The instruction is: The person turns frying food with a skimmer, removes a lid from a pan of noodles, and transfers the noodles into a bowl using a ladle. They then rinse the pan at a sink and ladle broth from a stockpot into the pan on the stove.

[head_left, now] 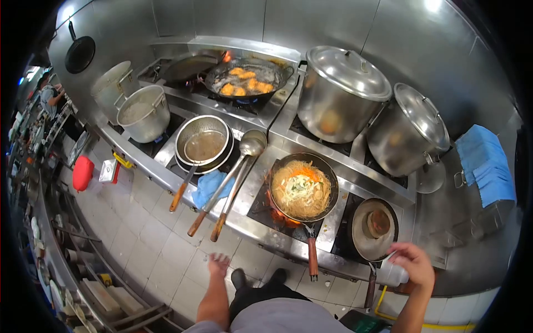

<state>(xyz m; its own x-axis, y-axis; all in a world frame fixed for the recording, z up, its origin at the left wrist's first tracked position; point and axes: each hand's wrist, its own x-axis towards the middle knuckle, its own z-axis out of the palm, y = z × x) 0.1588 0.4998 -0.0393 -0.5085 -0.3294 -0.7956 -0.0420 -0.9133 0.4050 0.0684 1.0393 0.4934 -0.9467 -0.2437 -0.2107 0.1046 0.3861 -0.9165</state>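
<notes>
My left hand (219, 265) hangs low over the tiled floor in front of the stove, fingers apart, holding nothing. My right hand (413, 265) is raised at the right, beside the pan covered by a lid (363, 238) with a round brown knob (378, 223). Its fingers are loosely bent and apart, and nothing shows in them. Between my hands a frying pan (316, 215) with a wooden handle (312, 255) sits over a flame. Thin noodles (294, 200) fill it, topped with shredded carrot (300, 168) and pale shredded cabbage (302, 186).
Two ladles (252, 144) lie with handles past the stove edge, near a strainer (201, 141) and blue cloth (214, 187). Behind, orange pieces fry in a wok (275, 69). Large lidded pots (333, 105) stand back right; an open pot (144, 119) stands left. A person (50, 100) is far left.
</notes>
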